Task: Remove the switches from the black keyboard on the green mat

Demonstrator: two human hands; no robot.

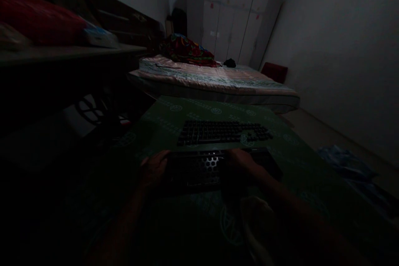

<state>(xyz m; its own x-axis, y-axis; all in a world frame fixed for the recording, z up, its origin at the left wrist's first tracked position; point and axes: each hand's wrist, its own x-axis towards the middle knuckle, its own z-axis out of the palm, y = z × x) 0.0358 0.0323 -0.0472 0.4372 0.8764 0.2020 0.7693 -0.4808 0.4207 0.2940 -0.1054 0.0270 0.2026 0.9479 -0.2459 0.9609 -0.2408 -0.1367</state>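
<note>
In a very dark room, my left hand (154, 169) grips the left end of a flat black keyboard case (204, 169) with a honeycomb-holed plate. My right hand (241, 162) rests on its right half, fingers curled on it. The case lies on a green patterned mat (218, 110). Just beyond it on the mat lies a set of black keycaps laid out in keyboard rows (222, 131). A pale cloth-like thing (258, 216) lies near my right forearm, too dark to name.
A low bed (215, 79) with a striped sheet and a colourful bundle (187, 50) stands behind the mat. A dark table (62, 56) with red fabric is at left. White wardrobe doors (230, 20) are at the back. Blue cloth (346, 162) lies on the floor at right.
</note>
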